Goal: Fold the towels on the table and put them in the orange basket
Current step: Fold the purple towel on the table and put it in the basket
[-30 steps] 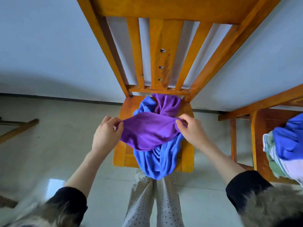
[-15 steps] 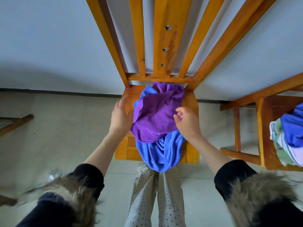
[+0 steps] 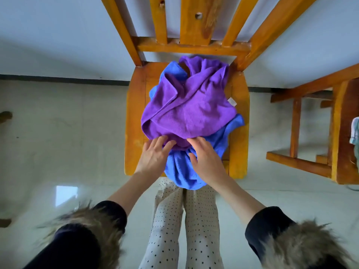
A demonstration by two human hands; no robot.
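From the head view, you are looking straight down at a wooden chair (image 3: 136, 117) whose seat carries two crumpled towels. The purple towel (image 3: 190, 111) lies on top, bunched in loose folds toward the far side of the seat, with a small white label (image 3: 232, 101) showing at its right edge. The blue towel (image 3: 182, 171) sits beneath it: one corner peeks out at the far left, another spreads to the right, and the bulk of it hangs over the near edge of the seat, above your dotted trouser legs (image 3: 174, 230).

Your left hand (image 3: 153, 158) reaches in from the near left with its fingers straight and spread, their tips touching the near hem of the purple towel where it meets the blue one. Your right hand (image 3: 206, 158) comes in just beside it, fingers relaxed and fairly straight, resting across the blue towel with the fingertips at the purple hem. Neither hand is curled round any cloth; both lie wide and flat on the pile.

At the right stands a second wooden chair (image 3: 338, 133), well apart from the first, and a strip of pale striped cloth (image 3: 355, 131) shows at the frame's right edge. Dark sleeves with fur cuffs (image 3: 303, 247) fill the near corners. The floor (image 3: 58, 133) is pale and glossy.
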